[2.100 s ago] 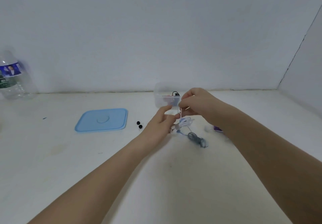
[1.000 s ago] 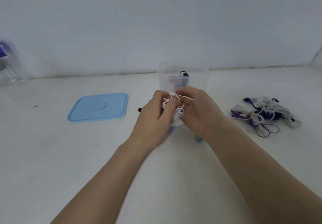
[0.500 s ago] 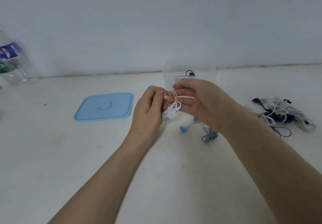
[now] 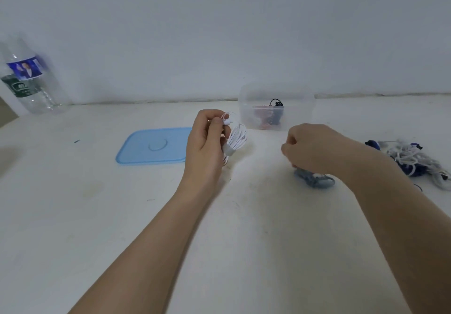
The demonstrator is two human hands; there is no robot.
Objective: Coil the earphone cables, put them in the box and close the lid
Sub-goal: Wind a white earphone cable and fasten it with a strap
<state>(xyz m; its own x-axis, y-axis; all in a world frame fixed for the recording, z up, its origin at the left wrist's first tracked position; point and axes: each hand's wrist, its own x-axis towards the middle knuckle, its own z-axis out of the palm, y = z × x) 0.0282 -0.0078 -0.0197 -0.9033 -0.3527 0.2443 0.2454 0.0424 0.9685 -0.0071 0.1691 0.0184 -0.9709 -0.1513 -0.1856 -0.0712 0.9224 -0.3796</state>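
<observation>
The white earphone coil hangs in my left hand, its long axis running steeply downward and slightly toward me, with a loose loop and an earbud at the top and a grey band low on the bundle. My left fingers and thumb curl around it, pinching the upper end; the coil is off the table, just in front of the box. My right hand is well apart from that grip, off to its right, fingers curled in a loose fist; I cannot tell whether it holds anything. Directly beneath the right hand lies a blue earphone bundle on the table. Beyond the coil, just past it and slightly right, stands the clear box, open-topped, with dark and reddish cables inside. The blue lid lies flat immediately left of the left hand. Far right of both hands sits a tangled pile of white and blue earphones. Far left, against the wall, stands a plastic bottle.
</observation>
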